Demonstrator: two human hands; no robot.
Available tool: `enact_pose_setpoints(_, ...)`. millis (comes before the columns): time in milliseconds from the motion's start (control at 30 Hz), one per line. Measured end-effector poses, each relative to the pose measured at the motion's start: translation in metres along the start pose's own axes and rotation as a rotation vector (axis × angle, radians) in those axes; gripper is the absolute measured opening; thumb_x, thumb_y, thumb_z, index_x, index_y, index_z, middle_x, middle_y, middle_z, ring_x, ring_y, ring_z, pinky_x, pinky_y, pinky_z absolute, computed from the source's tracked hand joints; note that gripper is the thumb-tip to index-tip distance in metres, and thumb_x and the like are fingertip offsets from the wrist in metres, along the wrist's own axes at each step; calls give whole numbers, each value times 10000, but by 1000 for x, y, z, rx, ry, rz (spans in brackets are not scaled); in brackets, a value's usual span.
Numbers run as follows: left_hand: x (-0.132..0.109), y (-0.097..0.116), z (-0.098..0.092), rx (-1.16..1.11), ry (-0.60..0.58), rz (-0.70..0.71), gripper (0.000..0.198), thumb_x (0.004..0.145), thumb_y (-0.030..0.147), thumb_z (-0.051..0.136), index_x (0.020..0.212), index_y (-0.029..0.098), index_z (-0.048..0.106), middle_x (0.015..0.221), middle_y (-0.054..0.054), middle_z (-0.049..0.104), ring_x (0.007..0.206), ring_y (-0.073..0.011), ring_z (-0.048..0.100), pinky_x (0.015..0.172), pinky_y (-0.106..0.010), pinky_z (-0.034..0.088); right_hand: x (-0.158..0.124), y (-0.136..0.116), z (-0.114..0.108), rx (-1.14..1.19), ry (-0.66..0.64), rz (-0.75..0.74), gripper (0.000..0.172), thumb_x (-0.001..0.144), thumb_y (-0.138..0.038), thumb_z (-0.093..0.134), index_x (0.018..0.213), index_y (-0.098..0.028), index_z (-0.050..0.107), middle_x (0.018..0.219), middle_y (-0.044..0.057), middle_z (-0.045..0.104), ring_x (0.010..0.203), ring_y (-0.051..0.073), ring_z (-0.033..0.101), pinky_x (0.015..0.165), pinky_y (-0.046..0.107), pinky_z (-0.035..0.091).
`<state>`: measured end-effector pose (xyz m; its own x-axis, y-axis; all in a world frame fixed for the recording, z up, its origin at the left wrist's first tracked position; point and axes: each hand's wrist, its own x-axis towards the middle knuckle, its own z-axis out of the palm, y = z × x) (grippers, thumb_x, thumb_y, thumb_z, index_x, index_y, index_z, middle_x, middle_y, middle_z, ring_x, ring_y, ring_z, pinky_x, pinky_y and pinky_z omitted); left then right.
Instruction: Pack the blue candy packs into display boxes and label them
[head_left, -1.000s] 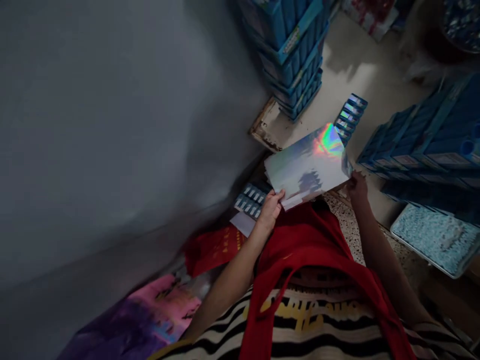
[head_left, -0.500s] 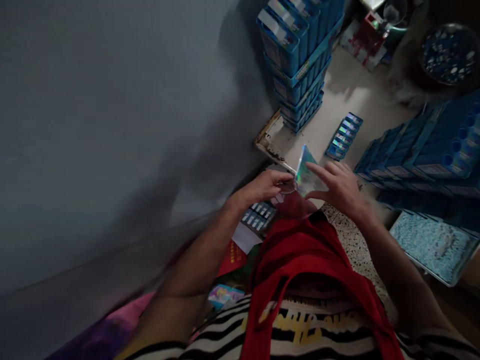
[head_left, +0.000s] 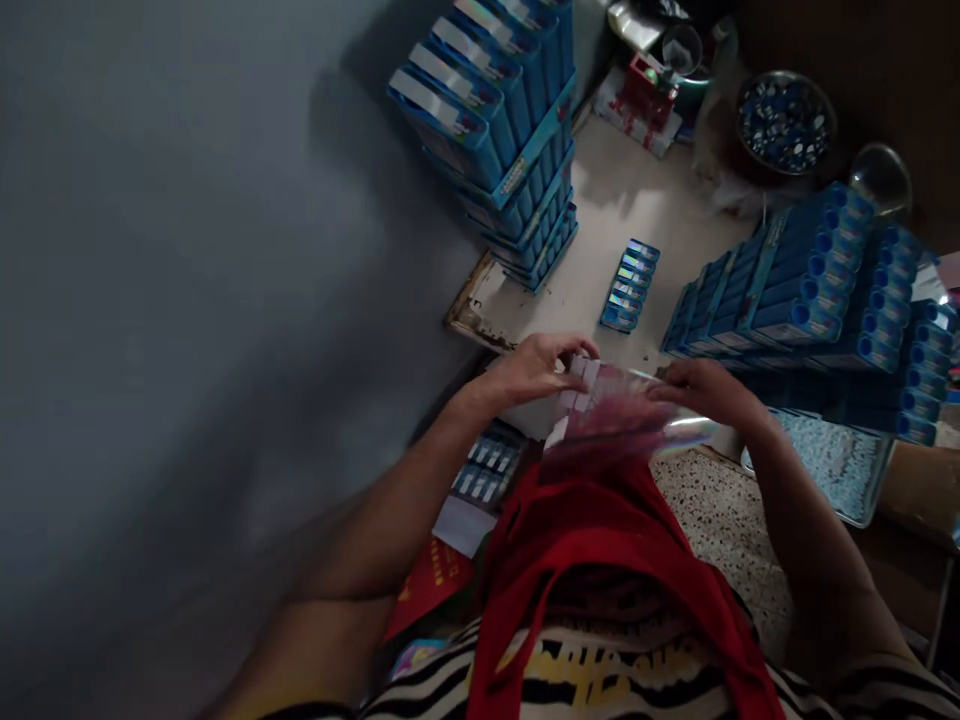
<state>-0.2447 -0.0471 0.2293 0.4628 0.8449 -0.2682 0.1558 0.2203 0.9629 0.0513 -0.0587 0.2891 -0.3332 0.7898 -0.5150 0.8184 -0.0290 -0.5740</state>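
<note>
My left hand (head_left: 536,365) grips the left end of a clear, shiny plastic packet (head_left: 622,415), with its thumb and fingers closed around pale, boxy folds there. At the other end, my right hand (head_left: 709,388) pinches the packet's upper edge. The packet is blurred by motion, and the red apron (head_left: 592,510) shows through it. I cannot tell what, if anything, lies inside. Just beyond my hands, a row of small blue boxes (head_left: 630,285) with shiny labels rests on the pale tabletop (head_left: 600,215).
Tall stacks of blue boxes (head_left: 495,130) stand by the wall at left; more blue boxes (head_left: 780,290) are piled at right. Behind sits a metal bowl (head_left: 786,125) of small shiny pieces. A tray of pale blue pellets (head_left: 832,465) lies at lower right.
My hands have drawn apart, with the packet now stretched sideways between them; before, it stood up more upright and greenish near my right fingers. The view has shifted rightward.
</note>
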Motion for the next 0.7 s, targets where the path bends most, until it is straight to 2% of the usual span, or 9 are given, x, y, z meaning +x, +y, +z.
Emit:
enact_pose_setpoints(67, 19, -18, 6, -106, 3, -42, 383, 632, 185, 910, 1001, 188, 808, 815, -11, 693, 724, -177, 634, 654, -249, 481, 24, 24, -5, -88, -95, -27, 503, 994, -497, 693, 609, -173, 672, 580, -12, 567, 589, 116, 442, 632, 299, 222)
enact_pose_setpoints(100, 29, -28, 9, -120, 14, -50, 410, 651, 206, 902, 1049, 188, 808, 815, -9, 684, 706, -168, 613, 641, -246, 471, 38, 35, -5, -135, -102, -23, 509, 1020, -489, 657, 622, -172, 676, 591, -6, 582, 580, 118, 446, 628, 302, 221)
enact_pose_setpoints(200, 54, -55, 15, -10, 62, -41, 469, 722, 239, 833, 1189, 217, 805, 831, -1, 694, 682, -148, 564, 635, -234, 441, 75, 56, -1, -273, -149, -16, 496, 1068, -451, 587, 689, -163, 725, 676, 45, 677, 604, 140, 513, 626, 310, 237)
enact_pose_setpoints(267, 67, -68, 16, 83, 101, -50, 445, 763, 246, 773, 1206, 228, 814, 898, -14, 739, 714, -155, 580, 659, -237, 444, 94, 62, 4, -327, -191, -30, 498, 1087, -451, 559, 743, -155, 762, 741, 84, 730, 643, 156, 573, 634, 311, 257)
enact_pose_setpoints(333, 77, -79, 16, 131, 132, -82, 388, 786, 267, 743, 1161, 220, 831, 946, -31, 772, 750, -171, 609, 681, -245, 453, 107, 64, 9, -358, -215, -37, 492, 1096, -459, 549, 803, -152, 797, 825, 117, 775, 710, 175, 642, 654, 308, 289)
enact_pose_setpoints(433, 88, -93, 18, 155, 197, -150, 307, 781, 290, 744, 1061, 212, 846, 889, -33, 777, 754, -184, 630, 678, -250, 449, 121, 65, 16, -450, -198, -5, 418, 1079, -449, 591, 937, -142, 837, 999, 170, 808, 885, 231, 716, 705, 309, 351)
enact_pose_setpoints(533, 96, -110, 24, 106, 256, -246, 206, 745, 281, 739, 909, 198, 832, 773, -21, 746, 711, -183, 621, 640, -249, 437, 132, 69, 26, -543, -183, 26, 384, 1051, -452, 638, 1054, -126, 841, 1088, 202, 797, 1036, 286, 715, 770, 325, 399)
enact_pose_setpoints(600, 99, -121, 29, 41, 253, -303, 163, 732, 296, 725, 825, 190, 804, 695, -6, 707, 653, -172, 591, 600, -246, 427, 141, 74, 32, -572, -200, 33, 396, 1049, -454, 637, 1070, -114, 838, 1110, 215, 784, 1084, 311, 697, 812, 340, 418)
enact_pose_setpoints(700, 101, -134, 35, -32, 243, -345, 222, 761, 385, 698, 811, 184, 779, 626, 15, 651, 582, -157, 540, 548, -243, 407, 154, 81, 36, -597, -174, 47, 389, 1039, -440, 643, 1079, -96, 820, 1145, 229, 754, 1116, 342, 663, 862, 371, 437)
